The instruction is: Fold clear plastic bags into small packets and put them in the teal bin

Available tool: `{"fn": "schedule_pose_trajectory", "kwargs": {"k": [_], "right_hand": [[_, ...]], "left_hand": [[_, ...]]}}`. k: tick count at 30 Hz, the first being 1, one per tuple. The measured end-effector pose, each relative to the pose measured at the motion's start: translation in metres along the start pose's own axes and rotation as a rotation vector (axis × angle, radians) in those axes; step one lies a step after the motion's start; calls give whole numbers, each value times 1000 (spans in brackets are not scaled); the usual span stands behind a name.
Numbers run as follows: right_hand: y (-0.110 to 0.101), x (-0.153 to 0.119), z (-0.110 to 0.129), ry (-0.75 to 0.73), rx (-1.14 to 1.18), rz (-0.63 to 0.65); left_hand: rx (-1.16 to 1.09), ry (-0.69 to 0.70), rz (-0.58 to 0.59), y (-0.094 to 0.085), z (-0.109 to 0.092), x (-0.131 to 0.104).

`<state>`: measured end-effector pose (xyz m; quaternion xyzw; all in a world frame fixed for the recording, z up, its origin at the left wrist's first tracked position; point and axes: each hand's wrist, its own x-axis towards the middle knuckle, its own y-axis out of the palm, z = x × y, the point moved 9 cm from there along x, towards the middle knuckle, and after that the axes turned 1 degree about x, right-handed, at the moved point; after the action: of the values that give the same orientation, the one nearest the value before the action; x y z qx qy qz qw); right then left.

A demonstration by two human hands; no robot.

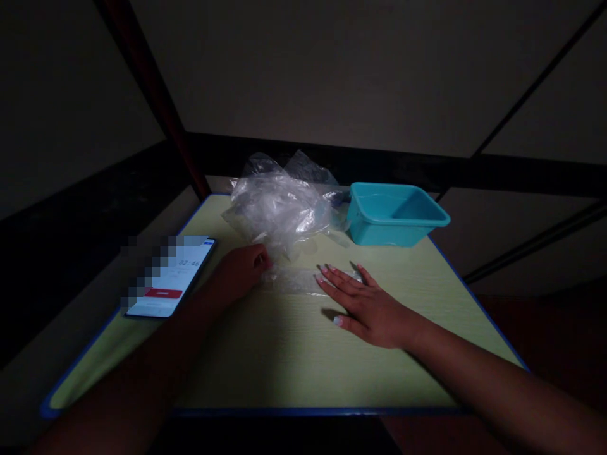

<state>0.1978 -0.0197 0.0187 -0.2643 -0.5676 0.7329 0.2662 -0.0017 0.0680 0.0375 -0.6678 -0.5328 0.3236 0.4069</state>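
Note:
A clear plastic bag (296, 281), flattened into a narrow strip, lies across the middle of the table. At its left end my left hand (243, 268) is closed, with the fingers curled around that end; the grip itself is partly in shadow. My right hand (363, 303) rests palm down with fingers spread, its fingertips pressing on the right part of the strip. Just beyond both hands sits a loose, crumpled heap of clear plastic bags (284, 205).
A turquoise plastic bin (384, 232) stands at the back right, beside the heap. On the left edge lies a phone (173, 275) with a lit timer screen. The pale table (303, 360) has a blue rim, and walls close it in behind and on the left.

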Motion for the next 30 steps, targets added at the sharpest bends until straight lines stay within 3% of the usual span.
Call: {"fn": "schedule_pose_trajectory", "kwargs": {"k": [6, 10, 13, 15, 17, 19, 21, 23, 26, 30], "right_hand": [[-1, 0, -1, 24, -4, 16], [-1, 0, -3, 51, 8, 26], [-2, 0, -3, 44, 21, 30], [-3, 0, -3, 48, 24, 28], [-4, 0, -2, 54, 24, 23], [-5, 0, -2, 54, 29, 14], [-5, 0, -1, 50, 31, 4], [-4, 0, -1, 49, 21, -1], [-3, 1, -2, 58, 7, -19], [-2, 2, -4, 73, -4, -21]], "left_hand": [[108, 87, 2, 1, -2, -2], [139, 20, 45, 0, 7, -1], [150, -24, 1, -9, 6, -3], [157, 24, -93, -16, -6, -9], [162, 159, -200, -17, -31, -22], [145, 304, -233, -4, -60, -40], [159, 505, -93, 29, -96, -62], [185, 608, 40, 58, -123, -79], [231, 549, 138, 83, -140, -83], [289, 373, 62, 85, -134, -73]]}}
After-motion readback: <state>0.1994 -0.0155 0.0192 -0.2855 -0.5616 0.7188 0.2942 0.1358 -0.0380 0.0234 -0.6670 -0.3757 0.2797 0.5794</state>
